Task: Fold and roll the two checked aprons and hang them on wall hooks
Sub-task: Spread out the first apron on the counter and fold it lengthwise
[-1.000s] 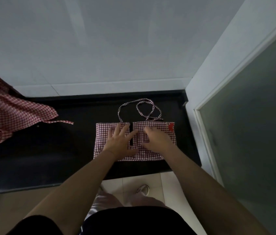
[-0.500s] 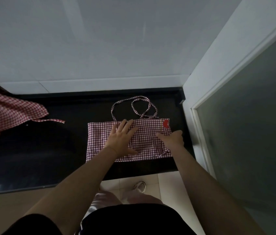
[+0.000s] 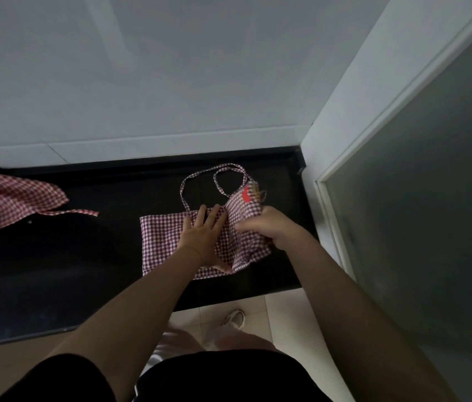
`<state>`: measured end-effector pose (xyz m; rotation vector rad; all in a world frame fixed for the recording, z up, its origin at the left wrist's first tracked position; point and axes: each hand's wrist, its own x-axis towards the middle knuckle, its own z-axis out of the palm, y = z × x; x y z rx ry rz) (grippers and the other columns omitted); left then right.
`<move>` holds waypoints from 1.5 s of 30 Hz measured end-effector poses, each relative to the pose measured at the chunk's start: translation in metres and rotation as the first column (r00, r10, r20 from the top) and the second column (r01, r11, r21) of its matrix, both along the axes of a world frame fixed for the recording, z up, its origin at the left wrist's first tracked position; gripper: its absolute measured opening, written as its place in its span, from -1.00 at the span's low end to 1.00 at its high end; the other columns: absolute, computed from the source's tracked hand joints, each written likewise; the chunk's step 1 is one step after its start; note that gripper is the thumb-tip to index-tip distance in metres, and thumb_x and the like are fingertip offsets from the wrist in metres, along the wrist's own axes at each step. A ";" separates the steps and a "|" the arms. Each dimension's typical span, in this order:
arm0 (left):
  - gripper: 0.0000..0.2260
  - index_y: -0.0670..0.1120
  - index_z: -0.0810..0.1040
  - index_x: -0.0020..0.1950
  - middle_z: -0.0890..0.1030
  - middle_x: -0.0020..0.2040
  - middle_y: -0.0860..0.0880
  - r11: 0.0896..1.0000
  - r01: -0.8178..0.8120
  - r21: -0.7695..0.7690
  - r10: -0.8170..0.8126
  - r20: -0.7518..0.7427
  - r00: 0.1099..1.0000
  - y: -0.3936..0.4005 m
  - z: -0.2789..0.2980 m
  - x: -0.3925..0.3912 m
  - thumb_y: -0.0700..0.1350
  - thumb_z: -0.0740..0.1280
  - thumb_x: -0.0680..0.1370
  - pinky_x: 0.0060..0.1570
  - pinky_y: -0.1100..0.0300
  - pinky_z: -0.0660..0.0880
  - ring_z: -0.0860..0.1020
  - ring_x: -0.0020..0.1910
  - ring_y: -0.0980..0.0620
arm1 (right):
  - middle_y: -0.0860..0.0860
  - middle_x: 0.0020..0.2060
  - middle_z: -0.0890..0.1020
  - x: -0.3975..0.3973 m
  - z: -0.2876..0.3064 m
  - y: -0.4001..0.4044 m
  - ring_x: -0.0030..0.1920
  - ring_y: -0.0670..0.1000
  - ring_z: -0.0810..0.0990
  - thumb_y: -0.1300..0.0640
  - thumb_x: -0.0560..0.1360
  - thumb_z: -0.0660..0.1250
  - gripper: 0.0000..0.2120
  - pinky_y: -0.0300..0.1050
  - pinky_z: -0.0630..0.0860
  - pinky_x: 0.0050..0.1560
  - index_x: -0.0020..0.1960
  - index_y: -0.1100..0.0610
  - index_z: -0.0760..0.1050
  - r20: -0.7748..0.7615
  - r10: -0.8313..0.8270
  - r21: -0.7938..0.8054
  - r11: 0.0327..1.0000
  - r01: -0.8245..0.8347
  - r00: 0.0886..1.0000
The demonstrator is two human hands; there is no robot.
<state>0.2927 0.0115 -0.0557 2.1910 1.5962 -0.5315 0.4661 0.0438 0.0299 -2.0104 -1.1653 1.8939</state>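
Head view: my two hands work one folded checked apron [image 3: 165, 242] on the black counter [image 3: 84, 256].
My left hand [image 3: 202, 239] presses flat, fingers spread; my right hand [image 3: 269, 227] grips the lifted right flap. Two strap loops [image 3: 200, 181] lie beyond. A second checked apron [image 3: 5, 201] lies well apart, far left.

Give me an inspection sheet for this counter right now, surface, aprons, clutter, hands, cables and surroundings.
Surface: black counter, glossy, dim light.
Job's things: folded apron lies flat at the counter's right part, its right end lifted; its straps loop toward the wall. Second apron lies unfolded at the left edge, one strap trailing.
Clutter: nothing seen.
Hands: left hand presses flat on the folded apron; right hand grips the lifted right end.
Cables: nothing seen.
Surroundings: pale wall behind, frosted door at right, tiled floor below. No hooks in view.
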 end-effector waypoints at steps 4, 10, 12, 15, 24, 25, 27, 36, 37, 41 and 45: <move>0.14 0.02 -0.05 0.61 -0.08 0.61 -0.05 0.994 -0.112 0.007 0.105 0.302 0.947 0.002 0.008 -0.014 0.38 0.47 0.24 0.51 -0.23 0.01 -0.12 0.58 -0.13 | 0.04 0.01 0.57 -0.033 0.006 0.001 -0.04 0.03 0.56 0.16 0.46 0.44 -0.65 -0.11 0.49 -0.11 0.20 0.10 0.45 0.137 0.116 0.055 0.991 -0.125 0.984; -0.38 0.07 0.39 0.36 0.37 0.31 -0.02 0.914 -0.385 0.126 0.337 0.291 0.895 -0.021 0.027 -0.104 0.26 0.41 0.37 0.32 -0.07 0.35 0.37 0.31 -0.04 | 0.08 0.00 0.55 -0.069 0.001 -0.002 0.02 0.10 0.57 0.16 0.46 0.38 -0.58 -0.02 0.53 0.04 0.30 0.17 0.44 0.346 0.063 0.093 0.990 -0.101 0.936; -0.25 0.09 0.31 0.42 0.28 0.40 -0.04 0.949 -0.313 -0.047 0.316 0.190 0.930 -0.028 0.022 -0.119 0.28 0.47 0.32 0.35 -0.11 0.36 0.30 0.39 -0.08 | 0.07 0.02 0.55 -0.093 -0.002 -0.006 0.04 0.10 0.57 0.13 0.46 0.37 -0.56 0.00 0.53 0.08 0.31 0.14 0.43 0.345 0.059 0.124 0.986 -0.108 0.937; -0.14 0.04 0.24 0.46 0.21 0.42 -0.07 0.952 -0.295 -0.078 0.305 0.209 0.929 -0.034 0.015 -0.120 0.21 0.55 0.27 0.34 -0.12 0.37 0.22 0.41 -0.12 | 0.05 0.07 0.59 -0.137 -0.005 -0.020 0.05 0.08 0.57 0.12 0.46 0.37 -0.66 -0.02 0.52 0.09 0.22 0.13 0.48 0.375 0.115 0.195 0.960 -0.200 0.920; -0.26 0.03 0.31 0.49 0.28 0.40 -0.04 0.933 -0.350 -0.080 0.345 0.470 0.812 -0.046 0.011 -0.157 0.14 0.50 0.37 0.37 -0.07 0.35 0.29 0.37 -0.05 | 0.08 0.11 0.57 -0.188 -0.035 -0.050 0.07 0.08 0.59 0.11 0.48 0.39 -0.57 0.04 0.55 0.13 0.30 0.13 0.37 0.423 0.201 0.157 0.944 -0.290 0.884; -0.21 0.08 0.23 0.52 0.27 0.38 -0.04 0.943 -0.328 -0.048 0.320 0.397 0.860 -0.048 0.010 -0.163 0.20 0.48 0.36 0.35 -0.06 0.36 0.28 0.35 -0.05 | 0.07 0.09 0.58 -0.190 -0.036 -0.051 0.06 0.08 0.59 0.11 0.48 0.39 -0.57 0.06 0.56 0.13 0.30 0.14 0.37 0.440 0.197 0.162 0.942 -0.294 0.876; -0.10 0.18 0.07 0.55 0.25 0.35 -0.06 0.959 -0.283 0.005 0.273 0.246 0.930 -0.052 0.007 -0.169 0.31 0.45 0.33 0.32 -0.04 0.36 0.28 0.32 -0.06 | 0.06 0.06 0.58 -0.194 -0.037 -0.052 0.01 0.06 0.60 0.12 0.47 0.39 -0.59 0.03 0.57 0.08 0.27 0.13 0.38 0.473 0.198 0.164 0.938 -0.306 0.859; -0.01 0.13 0.05 0.51 0.24 0.36 -0.10 0.960 -0.278 -0.017 0.277 0.178 0.944 -0.039 0.003 -0.167 0.33 0.50 0.24 0.32 -0.09 0.35 0.28 0.35 -0.12 | 0.01 0.05 0.55 -0.208 -0.042 -0.062 -0.02 -0.01 0.56 0.08 0.48 0.41 -0.61 -0.07 0.54 0.03 0.25 0.09 0.38 0.465 0.290 0.146 0.907 -0.395 0.837; -0.01 0.13 0.05 0.52 0.24 0.37 -0.09 0.959 -0.279 -0.047 0.282 0.198 0.939 -0.038 0.004 -0.170 0.31 0.50 0.25 0.33 -0.09 0.34 0.27 0.36 -0.12 | 0.02 0.11 0.55 -0.208 -0.044 -0.064 0.03 0.00 0.56 0.07 0.46 0.44 -0.53 -0.03 0.54 0.11 0.30 0.09 0.35 0.441 0.310 0.123 0.909 -0.399 0.842; -0.20 0.02 0.14 0.55 0.42 0.29 -0.07 0.773 -0.540 -0.334 0.634 0.455 0.626 -0.029 0.014 -0.187 0.08 0.48 0.43 0.26 -0.03 0.45 0.45 0.23 -0.03 | 0.09 0.25 0.49 -0.202 -0.045 -0.067 0.16 0.07 0.54 0.10 0.45 0.43 -0.29 0.03 0.52 0.21 0.48 0.14 0.16 0.414 0.413 0.045 0.881 -0.471 0.811; -0.72 -0.05 0.49 0.17 0.61 -0.04 -0.02 0.530 -0.616 -0.583 0.839 0.464 0.283 -0.027 0.023 -0.168 0.07 0.36 0.55 -0.02 0.05 0.62 0.63 -0.09 0.02 | 0.08 0.22 0.48 -0.198 -0.041 -0.065 0.12 0.05 0.54 0.12 0.45 0.41 -0.22 -0.03 0.54 0.15 0.53 0.16 0.05 0.337 0.480 0.003 0.860 -0.511 0.810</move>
